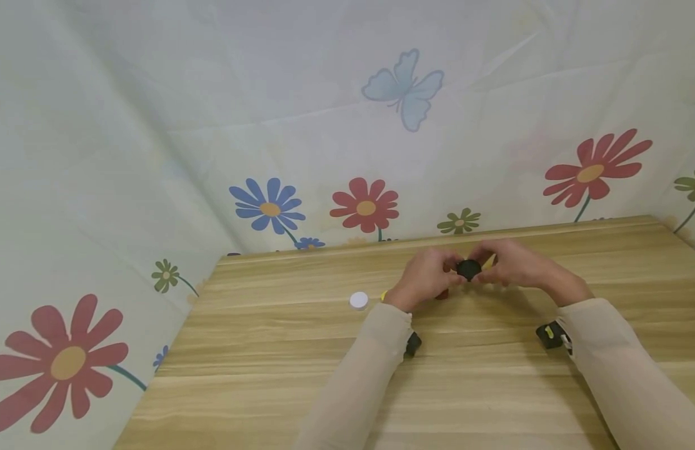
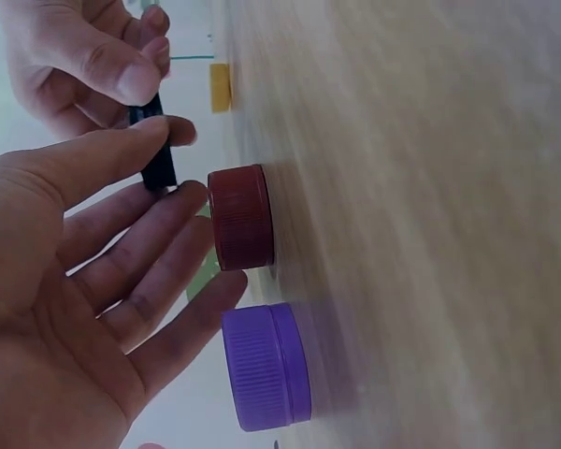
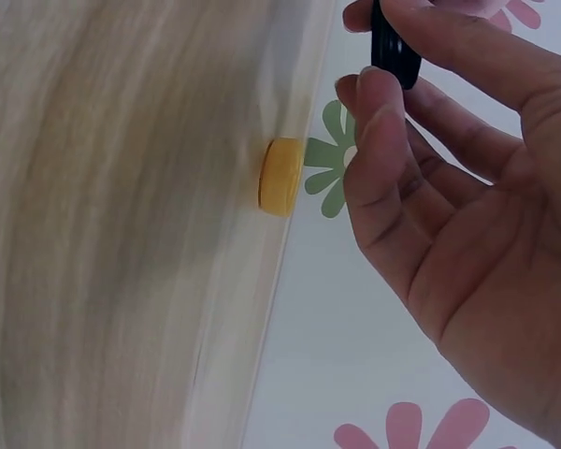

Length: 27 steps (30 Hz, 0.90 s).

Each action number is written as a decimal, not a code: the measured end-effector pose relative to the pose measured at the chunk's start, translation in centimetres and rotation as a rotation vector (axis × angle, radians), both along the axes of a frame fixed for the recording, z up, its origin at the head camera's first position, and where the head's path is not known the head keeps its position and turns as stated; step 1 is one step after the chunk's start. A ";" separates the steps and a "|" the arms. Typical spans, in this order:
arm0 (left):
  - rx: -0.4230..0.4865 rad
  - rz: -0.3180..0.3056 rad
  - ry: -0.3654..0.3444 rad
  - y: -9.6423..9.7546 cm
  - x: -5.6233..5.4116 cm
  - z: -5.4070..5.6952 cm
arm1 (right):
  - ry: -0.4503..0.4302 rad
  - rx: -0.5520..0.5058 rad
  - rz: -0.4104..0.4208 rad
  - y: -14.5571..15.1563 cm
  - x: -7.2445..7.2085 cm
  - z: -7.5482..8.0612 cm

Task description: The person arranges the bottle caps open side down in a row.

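Both hands pinch a black round cap, held above the table. My left hand has its thumb and a fingertip on the cap's left edge; its other fingers spread out in the left wrist view. The right hand grips the opposite edge between thumb and fingers. Close by the left fingertips, a dark red ribbed cap stands on the table, mostly covered by that hand in the head view. Beside it, near the little finger, is a purple ribbed cap. A yellow-orange cap sits beyond the right hand.
A white cap lies left of the left hand, with a bit of yellow showing between them. The wood-grain table meets a hanging flowered cloth at its back edge. Dark wrist cameras sit under both sleeves.
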State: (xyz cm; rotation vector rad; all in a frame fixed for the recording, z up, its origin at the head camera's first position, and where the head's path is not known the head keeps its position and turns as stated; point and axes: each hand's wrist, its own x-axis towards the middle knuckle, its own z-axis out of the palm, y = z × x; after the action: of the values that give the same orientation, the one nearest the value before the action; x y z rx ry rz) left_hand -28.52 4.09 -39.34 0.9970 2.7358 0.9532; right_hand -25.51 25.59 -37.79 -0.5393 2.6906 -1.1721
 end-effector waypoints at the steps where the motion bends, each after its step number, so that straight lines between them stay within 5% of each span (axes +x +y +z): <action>1: -0.009 -0.002 0.000 0.0 0.0 0.0 | -0.008 0.000 0.008 0.0 0.0 0.0; 10: -0.045 -0.006 -0.073 0.1 0.1 -0.1 | -0.018 -0.002 0.076 0.0 -0.1 -0.4; 27: -0.212 -0.023 0.043 0.5 -0.2 -0.4 | 0.018 0.067 0.086 -0.5 0.0 -0.9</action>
State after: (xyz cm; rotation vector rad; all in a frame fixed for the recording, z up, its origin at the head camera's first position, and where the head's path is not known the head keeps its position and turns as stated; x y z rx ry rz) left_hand -28.71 4.60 -39.79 1.0191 2.7793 0.6290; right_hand -25.52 25.04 -38.68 -0.6520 2.6813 -1.0566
